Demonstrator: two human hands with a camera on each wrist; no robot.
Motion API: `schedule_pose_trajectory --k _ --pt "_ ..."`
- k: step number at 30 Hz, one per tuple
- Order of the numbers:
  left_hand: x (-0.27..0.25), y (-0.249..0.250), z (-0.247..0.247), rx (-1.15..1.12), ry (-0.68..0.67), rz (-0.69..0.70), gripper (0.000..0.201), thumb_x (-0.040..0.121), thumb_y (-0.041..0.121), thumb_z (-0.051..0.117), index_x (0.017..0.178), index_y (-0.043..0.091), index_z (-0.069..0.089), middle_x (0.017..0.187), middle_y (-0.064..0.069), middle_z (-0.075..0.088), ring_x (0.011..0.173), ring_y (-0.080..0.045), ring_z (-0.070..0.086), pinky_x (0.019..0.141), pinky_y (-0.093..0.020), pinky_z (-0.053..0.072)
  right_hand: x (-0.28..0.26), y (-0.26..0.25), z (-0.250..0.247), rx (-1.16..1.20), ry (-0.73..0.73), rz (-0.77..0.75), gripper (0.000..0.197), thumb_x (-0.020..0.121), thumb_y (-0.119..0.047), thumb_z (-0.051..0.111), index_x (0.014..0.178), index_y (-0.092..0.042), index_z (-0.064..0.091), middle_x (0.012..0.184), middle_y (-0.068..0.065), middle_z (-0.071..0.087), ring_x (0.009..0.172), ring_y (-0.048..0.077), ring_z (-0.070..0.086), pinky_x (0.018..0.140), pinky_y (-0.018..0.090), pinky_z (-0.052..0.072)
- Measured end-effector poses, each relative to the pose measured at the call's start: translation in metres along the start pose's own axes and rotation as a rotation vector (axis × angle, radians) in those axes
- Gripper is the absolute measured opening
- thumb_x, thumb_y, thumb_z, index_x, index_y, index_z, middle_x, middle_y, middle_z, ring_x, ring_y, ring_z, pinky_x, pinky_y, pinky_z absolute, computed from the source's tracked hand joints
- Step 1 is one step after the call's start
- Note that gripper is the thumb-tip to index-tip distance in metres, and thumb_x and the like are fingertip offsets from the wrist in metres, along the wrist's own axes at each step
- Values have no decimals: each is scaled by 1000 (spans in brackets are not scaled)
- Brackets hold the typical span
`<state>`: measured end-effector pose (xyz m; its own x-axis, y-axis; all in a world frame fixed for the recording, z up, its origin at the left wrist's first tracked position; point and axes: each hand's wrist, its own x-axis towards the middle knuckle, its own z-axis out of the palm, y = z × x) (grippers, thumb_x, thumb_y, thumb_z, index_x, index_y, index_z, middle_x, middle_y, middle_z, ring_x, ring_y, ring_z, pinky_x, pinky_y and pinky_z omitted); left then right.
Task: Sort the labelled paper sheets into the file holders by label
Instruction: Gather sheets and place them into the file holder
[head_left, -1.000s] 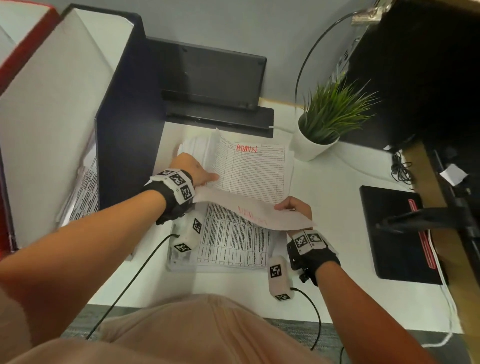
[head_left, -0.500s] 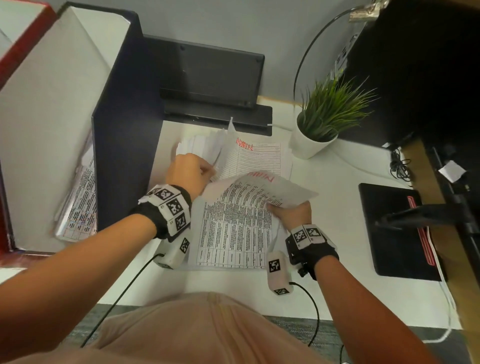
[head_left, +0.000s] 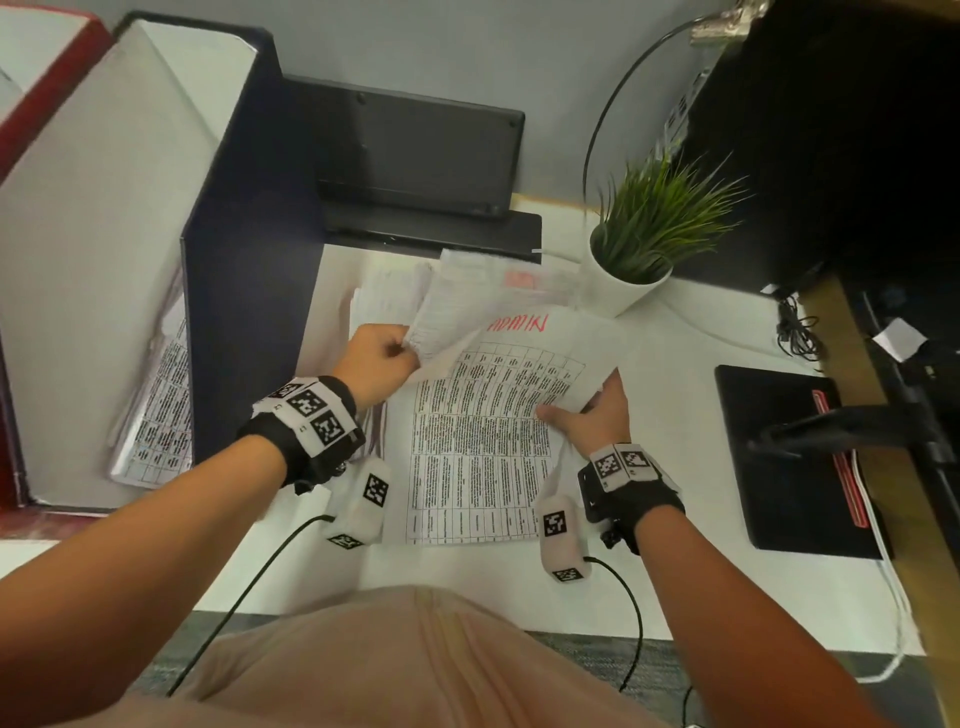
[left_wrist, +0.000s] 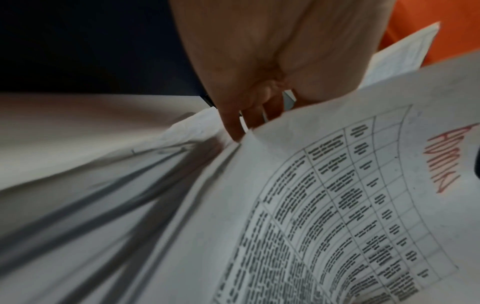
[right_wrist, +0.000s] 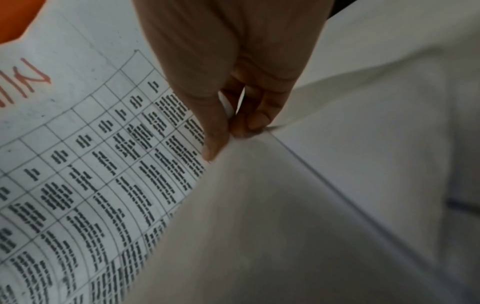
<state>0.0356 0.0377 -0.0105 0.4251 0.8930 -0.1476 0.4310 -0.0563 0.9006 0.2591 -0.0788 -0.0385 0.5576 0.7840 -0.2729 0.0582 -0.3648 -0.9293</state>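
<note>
A printed table sheet with a red ADMIN label (head_left: 498, 384) is held face up over the paper stack (head_left: 467, 493) on the white table. My right hand (head_left: 576, 410) pinches its right edge between thumb and finger, seen close in the right wrist view (right_wrist: 231, 137). My left hand (head_left: 405, 353) grips a lifted sheaf of sheets (head_left: 447, 312) at the stack's far left, its fingers (left_wrist: 246, 121) curled over the paper edges. A navy file holder (head_left: 249, 260) stands at the left with printed sheets (head_left: 156, 410) inside. A red file holder (head_left: 47, 88) stands beyond it.
A potted plant (head_left: 639, 249) stands just behind the papers to the right. A black monitor stand (head_left: 415, 156) is at the back, and a black pad (head_left: 779, 457) lies at the right. Cables run from both wrists over the table's (head_left: 675, 545) front edge.
The right hand has turned its sheet over, so the print and ADMIN label now face up. The left hand went from lying flat on the stack to gripping a raised sheaf.
</note>
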Motion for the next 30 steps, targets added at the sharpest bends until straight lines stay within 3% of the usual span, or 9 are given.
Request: schedule_pose_trajectory --k 4,8,12,15,18,21,23,27,30 --pt "3 2 -1 100 -86 -17 31 87 -7 51 66 13 63 71 6 55 70 -13 52 66 -20 42 4 2 -2 -30 -67 9 77 63 7 80 128 -9 43 108 3 61 86 8 58 58 4 47" --pt "7 6 -2 135 -178 -59 25 88 -11 44 91 -2 67 92 -7 62 91 -20 57 80 -26 46 8 2 -3 -97 -103 -18 77 64 5 79 133 -9 45 121 11 61 110 25 59 67 6 48" --pt "6 11 -5 77 -189 -91 31 85 -17 37 90 -8 66 94 -14 63 89 -23 55 82 -31 46 9 1 -3 -107 -112 -41 100 67 6 77 146 -20 22 136 5 47 124 19 46 96 22 43" --pt "5 11 -8 70 -209 -75 44 78 -24 36 60 6 62 78 -9 59 80 -21 56 80 -31 45 11 -3 -3 -30 -204 -17 67 83 4 61 141 -17 33 133 1 46 122 17 47 86 11 46" --pt "3 11 -10 102 -241 -49 54 72 -28 42 48 17 59 68 1 54 70 -11 52 79 -29 40 13 -2 -1 20 -220 -31 34 85 9 54 117 -2 58 121 14 56 99 16 57 84 20 50" --pt "5 11 -13 88 -208 -75 48 78 -23 41 61 14 65 74 -1 61 75 -15 55 83 -32 44 14 1 0 -36 -188 39 18 77 13 62 91 3 67 87 6 65 75 11 58 62 7 47" --pt "10 10 -14 -10 -78 -151 39 87 -12 36 83 8 69 91 -7 66 87 -20 59 85 -33 48 14 4 -2 -74 -156 64 21 77 9 64 72 -12 67 62 -14 62 59 -4 55 53 3 42" --pt "25 8 -18 -120 83 -412 27 96 17 40 105 4 62 83 -9 64 71 -21 57 56 -25 47 5 0 3 53 -40 70 38 68 -47 72 48 -22 53 53 -1 53 47 1 47 56 14 42" --pt "32 9 -19 118 -14 -539 40 87 46 56 90 8 68 76 -4 66 70 -18 59 64 -28 48 8 1 1 177 -32 180 46 72 10 58 34 -15 55 57 8 49 47 13 52 44 13 42"
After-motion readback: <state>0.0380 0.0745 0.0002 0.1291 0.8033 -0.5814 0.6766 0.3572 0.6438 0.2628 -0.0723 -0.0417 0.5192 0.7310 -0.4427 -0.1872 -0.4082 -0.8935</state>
